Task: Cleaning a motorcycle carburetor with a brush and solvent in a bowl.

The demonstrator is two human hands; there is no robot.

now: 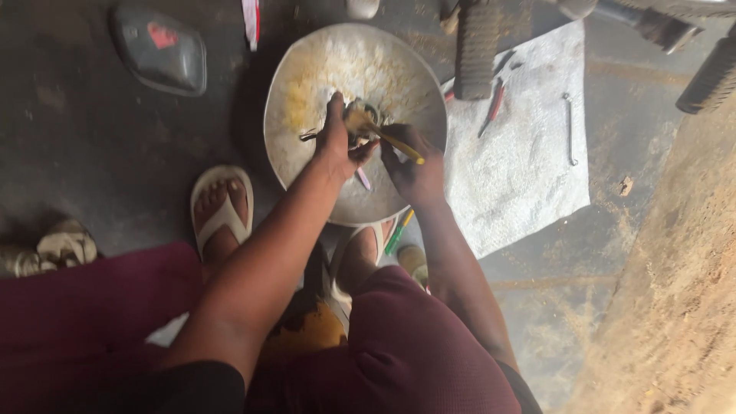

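A round metal basin (307, 92) with foamy yellowish liquid sits on the dark floor in front of me. Over its middle, my left hand (337, 142) grips a small metal part (359, 116). My right hand (410, 165) holds a yellow-handled brush (399, 144) whose head rests against that part. Both hands are close together, just above the basin's near half. My feet in white sandals (221, 207) stand at the basin's near rim.
A white cloth (529, 161) lies right of the basin with a spanner (569, 126) and a red-handled tool (494, 103) on it. Motorcycle footpegs (475, 46) hang above. A grey plastic cover (161, 50) lies top left. Sandy ground rises on the right.
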